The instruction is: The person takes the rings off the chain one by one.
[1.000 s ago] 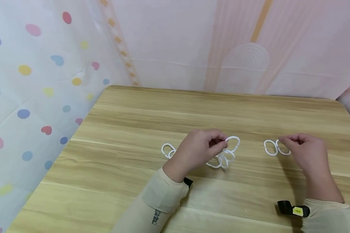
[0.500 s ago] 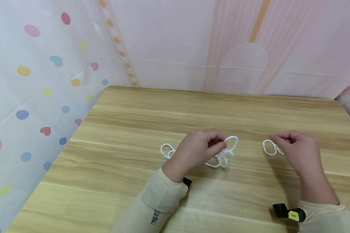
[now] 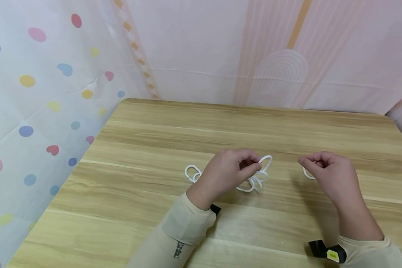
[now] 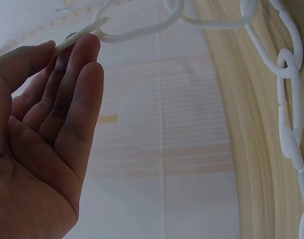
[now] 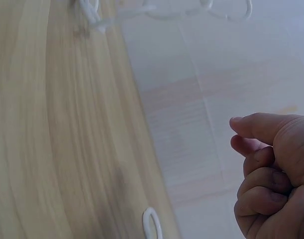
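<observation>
My left hand (image 3: 226, 173) pinches the end link of a white plastic link chain (image 3: 270, 162) between thumb and fingertips, close over the table. Seen from the left wrist, that pinched link (image 4: 82, 34) reaches past the fingertips, joined to more oval links. The chain's other end (image 3: 186, 172) shows left of the left wrist; its middle is hidden by hand and forearm. My right hand (image 3: 331, 175) hovers right of the chain with nothing in it. A small gap parts its thumb and index fingertip, the other fingers curled. Below it lies a white link (image 5: 146, 224), mostly hidden from above.
Both hands are over a wood-grain table (image 3: 174, 126). Pale patterned cloth (image 3: 194, 48) rises along its far edge, and a dotted cloth (image 3: 63, 111) hangs at the left. Black straps (image 3: 318, 248) sit at the wrists.
My right hand has moved left from above the two loose links and now covers most of them. The left hand stays put, while its held link has turned slightly.
</observation>
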{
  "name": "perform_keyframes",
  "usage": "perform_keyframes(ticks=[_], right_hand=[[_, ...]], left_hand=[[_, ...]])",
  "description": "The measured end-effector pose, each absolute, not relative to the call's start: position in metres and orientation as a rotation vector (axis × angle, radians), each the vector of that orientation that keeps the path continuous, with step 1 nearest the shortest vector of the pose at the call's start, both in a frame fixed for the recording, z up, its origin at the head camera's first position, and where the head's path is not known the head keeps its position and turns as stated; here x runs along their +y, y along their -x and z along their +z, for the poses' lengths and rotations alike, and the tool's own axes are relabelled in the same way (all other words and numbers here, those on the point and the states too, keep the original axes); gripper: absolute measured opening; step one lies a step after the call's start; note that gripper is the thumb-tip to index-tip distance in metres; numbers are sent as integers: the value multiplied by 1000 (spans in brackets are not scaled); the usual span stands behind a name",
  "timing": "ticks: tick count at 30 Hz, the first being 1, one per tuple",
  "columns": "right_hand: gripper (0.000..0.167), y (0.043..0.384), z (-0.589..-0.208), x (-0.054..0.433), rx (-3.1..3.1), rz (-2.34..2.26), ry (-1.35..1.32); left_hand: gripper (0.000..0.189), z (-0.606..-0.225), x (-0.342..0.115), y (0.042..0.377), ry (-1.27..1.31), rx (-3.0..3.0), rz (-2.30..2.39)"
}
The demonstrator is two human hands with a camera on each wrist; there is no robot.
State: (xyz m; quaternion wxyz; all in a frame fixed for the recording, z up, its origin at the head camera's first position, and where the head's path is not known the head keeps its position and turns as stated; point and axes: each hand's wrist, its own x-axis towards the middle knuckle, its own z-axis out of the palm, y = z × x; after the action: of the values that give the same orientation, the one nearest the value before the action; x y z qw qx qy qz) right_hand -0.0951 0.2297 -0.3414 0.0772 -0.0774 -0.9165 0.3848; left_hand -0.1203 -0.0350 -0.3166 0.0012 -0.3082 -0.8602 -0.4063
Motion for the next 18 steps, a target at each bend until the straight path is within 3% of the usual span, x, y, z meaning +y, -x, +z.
perform_keyframes(ticks=[18], right_hand=[[22,87,-339,200,-2729,1167,63]], left_hand=[[6,-316,-33,120,971,-2712,-1298]])
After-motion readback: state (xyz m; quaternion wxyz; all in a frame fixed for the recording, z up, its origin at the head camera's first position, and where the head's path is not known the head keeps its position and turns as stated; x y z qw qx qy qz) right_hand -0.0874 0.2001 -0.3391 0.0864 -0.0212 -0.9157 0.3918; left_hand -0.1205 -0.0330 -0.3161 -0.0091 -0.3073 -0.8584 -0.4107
